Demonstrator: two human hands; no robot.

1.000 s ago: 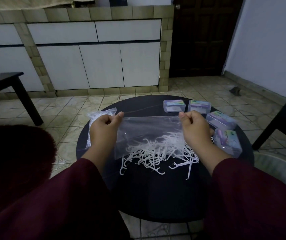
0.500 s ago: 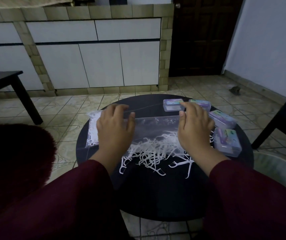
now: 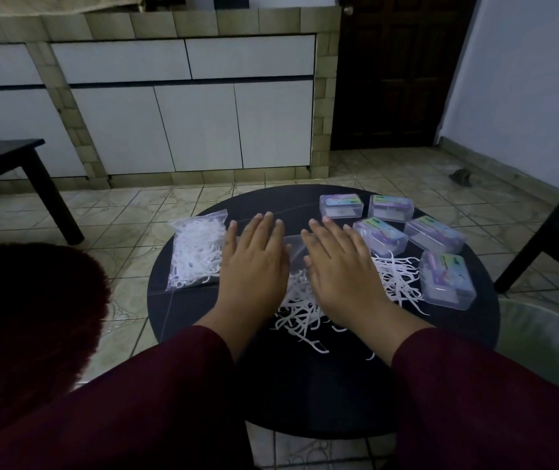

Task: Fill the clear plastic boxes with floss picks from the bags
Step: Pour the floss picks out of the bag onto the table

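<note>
Both hands flat, palms down, fingers straight and nearly together, side by side mid-table (image 3: pixel 305 385) with a narrow gap between them. Left hand (image 3: pixel 254 262) and right hand (image 3: pixel 340 269) press on an empty clear bag (image 3: pixel 294 247) lying over the loose picks (image 3: pixel 300 310); neither grips anything. Picks are a white tangle spilling out from under the hands toward the near edge of the table and to the right of the right hand (no common direction, long axes every way). Full bag (image 3: pixel 197 254) sits left of the left hand, just beside it, long axis running away from the person, overhanging the table's left rim. Five boxes (image 3: pixel 435 234) cluster right of the right hand, lids closed, toward the table's far-right edge; nearest box (image 3: pixel 447 281) touches the pick pile. Boxes carry purple/green labels, text too small to read.
</note>
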